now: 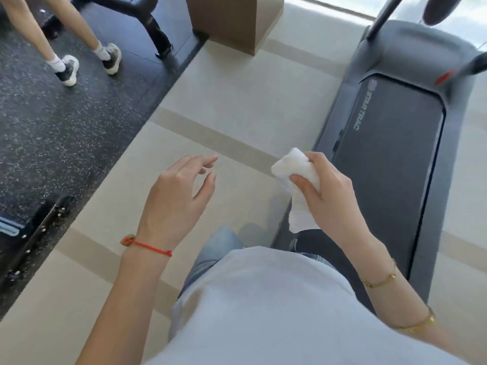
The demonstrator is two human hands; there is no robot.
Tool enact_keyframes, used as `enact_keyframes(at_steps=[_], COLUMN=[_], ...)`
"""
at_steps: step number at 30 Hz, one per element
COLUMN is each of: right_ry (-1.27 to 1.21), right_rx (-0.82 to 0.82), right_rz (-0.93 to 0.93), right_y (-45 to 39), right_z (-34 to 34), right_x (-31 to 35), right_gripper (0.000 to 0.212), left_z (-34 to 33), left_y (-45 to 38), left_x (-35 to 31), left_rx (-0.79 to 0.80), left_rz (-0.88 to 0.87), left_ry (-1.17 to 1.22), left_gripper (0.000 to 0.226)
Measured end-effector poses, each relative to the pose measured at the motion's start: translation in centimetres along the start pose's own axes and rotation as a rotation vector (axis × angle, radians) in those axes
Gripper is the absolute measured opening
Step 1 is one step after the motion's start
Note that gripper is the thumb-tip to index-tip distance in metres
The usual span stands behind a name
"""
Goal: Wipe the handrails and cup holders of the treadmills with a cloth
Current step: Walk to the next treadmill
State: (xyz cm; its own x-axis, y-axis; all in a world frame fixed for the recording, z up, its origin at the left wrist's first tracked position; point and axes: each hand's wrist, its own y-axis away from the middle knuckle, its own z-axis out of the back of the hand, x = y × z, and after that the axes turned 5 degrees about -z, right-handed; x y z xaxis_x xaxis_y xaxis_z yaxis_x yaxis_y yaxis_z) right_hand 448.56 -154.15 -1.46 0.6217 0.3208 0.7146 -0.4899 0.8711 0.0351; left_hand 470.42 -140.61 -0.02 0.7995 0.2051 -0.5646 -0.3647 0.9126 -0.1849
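Closest to the camera is a light grey t-shirt (263, 306) filling the bottom of the view, with a bit of pale blue jeans (216, 248) poking out just past it. Both forearms reach forward from there. On the left wrist sits a thin red string bracelet (150, 248), and the left hand (179, 196) hangs over the floor holding nothing, fingers loosely spread and a little curled, thumb apart from the rest. The right arm has two thin gold bracelets (382, 280), and the right hand (326, 191) grips a crumpled white cloth (297, 177), fingers curled round its middle with the thumb pressed on the front; one bunched end sticks up out of the fist and the other end dangles below it. So the cloth is in the air, at the near left edge of the dark grey treadmill (390, 133), not touching it. That treadmill runs away up the right side, black belt in the middle, and its black handrail posts (384, 17) are blurry at the far end. Underfoot is beige tiled floor (210, 106) with darker stripes. Off to the left is black speckled rubber matting (66, 122), and further back another person's legs in black-and-white sneakers (71, 69) stand on it, near a brown wooden column (232, 19).
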Motion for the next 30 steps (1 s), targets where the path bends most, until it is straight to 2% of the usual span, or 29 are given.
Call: enact_keyframes(at_steps=[12, 20, 30], right_ry=[-0.06, -0.106, -0.099], right_rx=[-0.213, -0.415, -0.603], right_rz=[-0.21, -0.294, -0.449], right_y=[-15.0, -27.0, -34.1], right_z=[-2.8, -2.8, -1.8], right_x=[1.4, 3.9, 4.5], right_gripper=[0.023, 0.025, 0.024], left_z=[-0.8, -0.3, -3.4], left_y=[-21.9, -38.5, -51.8], left_x=[7.4, 8.7, 8.2], left_rx=[0.151, 0.212, 0.355], left_rz=[-0.22, -0.427, -0.643], left_ry=[0.061, 0.073, 0.171], left_gripper=[0.027, 0.028, 0.025])
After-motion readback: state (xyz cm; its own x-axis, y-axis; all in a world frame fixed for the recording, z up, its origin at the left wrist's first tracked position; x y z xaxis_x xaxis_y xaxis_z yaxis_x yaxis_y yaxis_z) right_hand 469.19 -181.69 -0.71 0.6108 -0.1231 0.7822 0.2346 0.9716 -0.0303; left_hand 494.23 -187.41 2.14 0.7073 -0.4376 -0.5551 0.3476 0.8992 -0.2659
